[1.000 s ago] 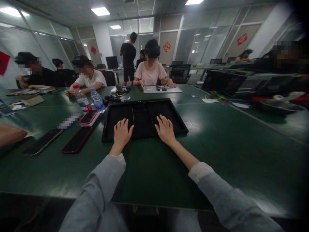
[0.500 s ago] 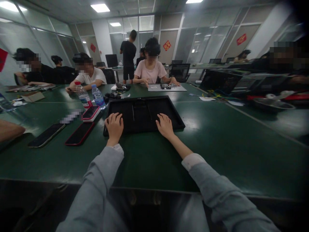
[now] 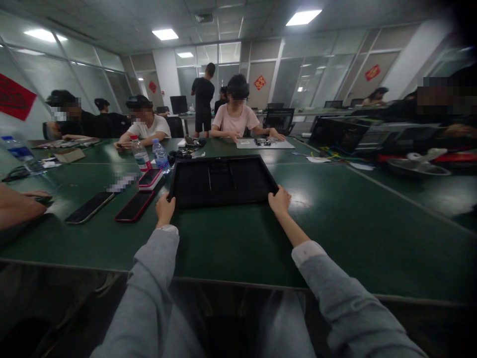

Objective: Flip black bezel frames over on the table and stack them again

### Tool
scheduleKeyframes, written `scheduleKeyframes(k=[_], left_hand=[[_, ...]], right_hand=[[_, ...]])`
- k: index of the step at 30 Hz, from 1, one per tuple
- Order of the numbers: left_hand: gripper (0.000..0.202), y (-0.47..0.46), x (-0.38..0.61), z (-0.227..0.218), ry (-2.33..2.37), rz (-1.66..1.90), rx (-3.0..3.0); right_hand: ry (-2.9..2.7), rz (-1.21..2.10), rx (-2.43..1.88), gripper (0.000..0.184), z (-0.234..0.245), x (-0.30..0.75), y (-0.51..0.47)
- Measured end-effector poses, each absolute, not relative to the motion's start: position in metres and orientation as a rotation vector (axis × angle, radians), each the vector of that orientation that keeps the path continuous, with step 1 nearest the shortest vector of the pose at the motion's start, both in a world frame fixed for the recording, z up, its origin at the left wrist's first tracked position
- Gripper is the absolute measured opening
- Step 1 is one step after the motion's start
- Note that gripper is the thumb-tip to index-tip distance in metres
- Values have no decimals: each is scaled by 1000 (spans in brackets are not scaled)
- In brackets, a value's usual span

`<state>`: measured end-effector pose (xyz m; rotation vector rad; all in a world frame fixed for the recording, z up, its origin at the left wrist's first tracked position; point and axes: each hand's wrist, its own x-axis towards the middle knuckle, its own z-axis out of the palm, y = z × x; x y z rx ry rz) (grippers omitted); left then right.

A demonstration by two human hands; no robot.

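A shallow black monitor back cover [image 3: 190,185] lies on the green table, its hollow side up, with two thin upright ridges near its middle. My left hand [image 3: 164,210] grips its near left corner, thumb on the rim. At the near right corner my right hand [image 3: 279,200] holds the rim, fingers curled round the outer side. The undersides of both grips are hidden.
To the left lie a red-edged phone [image 3: 134,206], a dark phone [image 3: 89,208] and a white box with a pink-edged phone [image 3: 150,179]. Two bottles [image 3: 161,156] stand behind them. A neighbour's arm [image 3: 22,204] rests far left. Opposite, a person handles a light panel [image 3: 266,143].
Both hands have moved outward from the cover's near part to its two near corners and closed on them. The cover now sits squarer to me. My view has tilted up slightly.
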<state>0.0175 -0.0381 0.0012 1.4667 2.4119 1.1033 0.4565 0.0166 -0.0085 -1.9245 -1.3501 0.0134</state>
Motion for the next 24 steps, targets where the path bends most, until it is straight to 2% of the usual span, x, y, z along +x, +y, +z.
scheduleKeyframes(k=[11,18,24], left_hand=[[50,-33,12,4,2443,1096,1334],[49,-28,8,5,2473,1047,1319],[51,-24,5,8,2481,1030,1244]], right_hand=[[-1295,153,-1946,56,-16,478,36],[-1291,220,-1858,44,-25,500,51],[-1343,210,-1902,44,-23,498,50]])
